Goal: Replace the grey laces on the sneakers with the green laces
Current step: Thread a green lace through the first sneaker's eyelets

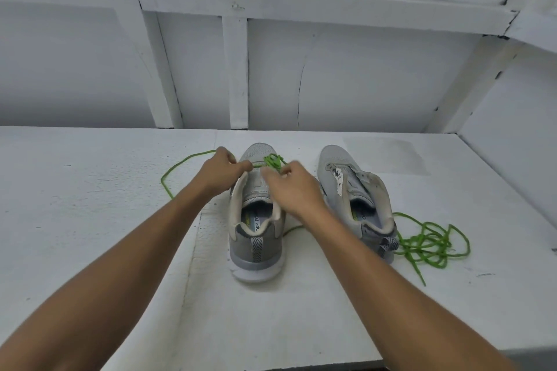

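Two grey sneakers stand side by side on the white table, heels toward me. The left sneaker has a green lace crossing its front eyelets. My left hand pinches one strand of that lace at the shoe's left side; the strand trails off in a loop to the left. My right hand pinches the other strand just right of the tongue. The right sneaker has no lace in it. A second green lace lies in a loose tangle on the table to its right.
The white table runs up to a white panelled wall at the back and a side wall at the right. The table's front edge shows near the bottom. No grey laces are in view.
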Tool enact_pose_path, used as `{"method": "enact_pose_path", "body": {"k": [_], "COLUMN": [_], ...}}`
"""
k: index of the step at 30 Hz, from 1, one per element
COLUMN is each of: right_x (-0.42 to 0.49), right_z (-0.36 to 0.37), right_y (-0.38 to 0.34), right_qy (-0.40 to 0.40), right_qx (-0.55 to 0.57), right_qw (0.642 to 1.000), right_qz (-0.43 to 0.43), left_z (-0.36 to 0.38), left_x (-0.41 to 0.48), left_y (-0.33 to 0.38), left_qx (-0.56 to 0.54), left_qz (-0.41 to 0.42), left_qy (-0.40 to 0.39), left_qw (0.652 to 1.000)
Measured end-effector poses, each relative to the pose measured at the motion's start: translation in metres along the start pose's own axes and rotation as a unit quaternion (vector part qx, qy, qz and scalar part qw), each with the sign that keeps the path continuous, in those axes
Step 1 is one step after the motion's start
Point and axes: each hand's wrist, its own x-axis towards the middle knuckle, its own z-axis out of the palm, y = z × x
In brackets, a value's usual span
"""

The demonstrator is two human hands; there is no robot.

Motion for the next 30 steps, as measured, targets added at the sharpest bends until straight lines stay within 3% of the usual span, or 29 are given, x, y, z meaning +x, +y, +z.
{"method": "enact_pose_path", "body": {"k": [3,6,9,11,17,21,23,25,26,28,29,30], "right_x": [0.034,0.058,0.066,0.070,0.082,0.087,0.081,0.076,0.072,0.063,0.061,0.061], "right_z": [-0.014,-0.014,-0.013,-0.018,-0.068,-0.095,-0.095,-0.092,-0.087,-0.074,-0.069,-0.065], "right_y": [-0.012,-0.018,-0.023,-0.028,-0.047,-0.061,-0.062,-0.055,-0.051,-0.043,-0.039,-0.038], "right_qy": [0.008,-0.103,-0.175,-0.170,-0.075,0.166,0.216,0.144,0.049,-0.139,-0.163,-0.142], "right_qx": [0.014,-0.112,-0.178,-0.181,-0.173,-0.112,-0.134,-0.232,-0.319,-0.480,-0.506,-0.488], "right_qw": [0.998,0.982,0.964,0.966,0.982,0.973,0.950,0.940,0.929,0.861,0.843,0.857], "right_qz": [-0.063,-0.109,-0.095,-0.067,-0.010,-0.118,-0.181,-0.205,-0.178,-0.090,-0.076,-0.087], "left_z": [0.006,0.011,0.016,0.017,0.019,0.020,0.020,0.019,0.019,0.019,0.019,0.019], "left_x": [-0.001,-0.005,-0.008,-0.009,-0.011,-0.012,-0.011,-0.011,-0.011,-0.012,-0.012,-0.012], "left_y": [-0.005,-0.004,-0.004,-0.003,-0.003,-0.003,-0.003,-0.003,-0.003,-0.003,-0.003,-0.003], "left_qx": [-0.005,-0.030,-0.025,-0.017,-0.018,-0.010,-0.010,-0.005,-0.006,-0.009,-0.009,-0.010], "left_qz": [0.032,0.033,0.023,0.022,0.019,0.018,0.019,0.022,0.023,0.022,0.022,0.024], "left_qy": [-0.004,0.020,0.033,0.046,0.063,0.065,0.064,0.063,0.063,0.064,0.063,0.062], "left_qw": [0.999,0.999,0.999,0.999,0.998,0.998,0.998,0.998,0.998,0.998,0.998,0.998]}}
